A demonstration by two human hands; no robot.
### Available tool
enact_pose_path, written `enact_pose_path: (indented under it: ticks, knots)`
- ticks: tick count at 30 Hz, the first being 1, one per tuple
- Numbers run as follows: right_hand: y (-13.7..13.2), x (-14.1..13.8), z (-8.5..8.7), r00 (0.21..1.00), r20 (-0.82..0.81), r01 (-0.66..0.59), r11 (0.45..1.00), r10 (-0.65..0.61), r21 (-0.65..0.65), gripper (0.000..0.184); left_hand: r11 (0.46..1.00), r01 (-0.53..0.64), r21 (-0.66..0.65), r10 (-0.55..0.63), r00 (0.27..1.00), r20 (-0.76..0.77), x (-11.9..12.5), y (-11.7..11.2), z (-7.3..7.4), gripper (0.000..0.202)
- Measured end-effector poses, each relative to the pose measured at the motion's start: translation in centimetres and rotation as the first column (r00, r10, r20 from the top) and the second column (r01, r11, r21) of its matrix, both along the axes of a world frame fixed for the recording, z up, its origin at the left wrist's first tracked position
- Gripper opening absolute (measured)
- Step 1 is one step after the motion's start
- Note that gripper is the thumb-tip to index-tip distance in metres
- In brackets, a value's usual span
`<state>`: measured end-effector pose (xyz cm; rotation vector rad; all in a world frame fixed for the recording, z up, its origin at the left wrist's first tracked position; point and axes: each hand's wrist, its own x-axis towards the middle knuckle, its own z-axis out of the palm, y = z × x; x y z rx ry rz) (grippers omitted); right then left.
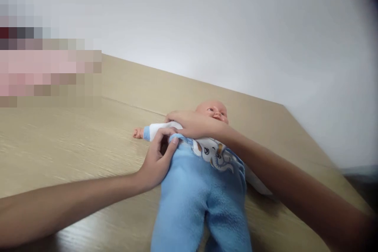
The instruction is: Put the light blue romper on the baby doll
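A baby doll (217, 110) lies on its back on the wooden table, its head pointing away from me. It wears blue fleece overalls (201, 181) with an elephant face on the bib, over a white sleeved top with a blue cuff. My left hand (161, 157) pinches the upper edge of the overalls at the doll's side, thumb on the blue cloth. Across the doll's chest reaches my right hand (189, 122), its fingers bent over the white sleeve (159, 129) near the shoulder. What those fingertips grip is hidden.
The tabletop (88, 145) spreads around the doll, with a seam running across it beyond the left arm. A pale wall (206, 27) rises behind the table's far edge. At the upper left, a pixelated patch (38, 63) hides whatever is there.
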<state>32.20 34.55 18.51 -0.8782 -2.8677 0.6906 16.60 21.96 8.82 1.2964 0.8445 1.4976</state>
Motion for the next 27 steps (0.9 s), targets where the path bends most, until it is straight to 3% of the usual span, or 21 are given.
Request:
enact_pose_path:
  ticks: [4,9,11,14,17,19,21,24,27]
  knots:
    - [-1.0,0.2,-0.1,0.996,-0.082,0.049,0.998,-0.046,0.033,0.006,1.000,0.023,0.018,-0.023,1.000,-0.015,-0.1,-0.4,-0.2,0.024]
    - [-0.5,0.1,0.0,0.987,-0.142,-0.080,0.994,0.070,-0.070,0.049,0.998,0.009,0.067,-0.005,0.997,-0.073,-0.2,-0.6,-0.5,0.020]
    - [0.1,-0.5,0.0,0.984,-0.133,-0.135,0.984,0.120,-0.116,0.055,0.999,-0.009,0.047,0.012,0.997,-0.076,-0.1,-0.5,-0.5,0.021]
    - [0.9,-1.7,-0.4,0.982,-0.090,-0.174,0.977,0.163,-0.123,0.047,1.000,-0.016,0.010,0.016,0.999,-0.052,-0.1,-0.4,-0.3,0.023]
    - [1.2,-2.6,-1.1,0.987,-0.004,-0.163,0.986,0.163,0.018,0.021,1.000,-0.022,0.002,0.022,0.999,-0.044,-0.2,-0.3,-0.1,0.025]
    - [0.9,-2.6,-1.3,0.993,0.018,-0.117,0.988,0.116,0.102,0.010,0.999,-0.034,-0.004,0.034,0.999,-0.032,-0.3,-0.4,-0.1,0.027]
    - [0.2,-2.3,-1.3,0.999,-0.043,-0.026,0.993,0.031,0.114,0.013,0.999,-0.017,0.031,0.017,1.000,-0.016,-0.5,-0.6,-0.1,0.024]
    - [-0.8,-1.5,-1.0,0.965,-0.224,0.138,0.990,-0.134,0.004,0.028,0.985,0.031,0.169,-0.024,0.999,-0.043,-0.7,-0.8,-0.1,0.015]
    - [-1.3,-0.9,-0.6,0.902,-0.323,0.241,0.955,-0.286,-0.173,0.031,0.960,0.028,0.280,0.003,0.994,-0.109,-1.0,-1.0,-0.1,0.010]
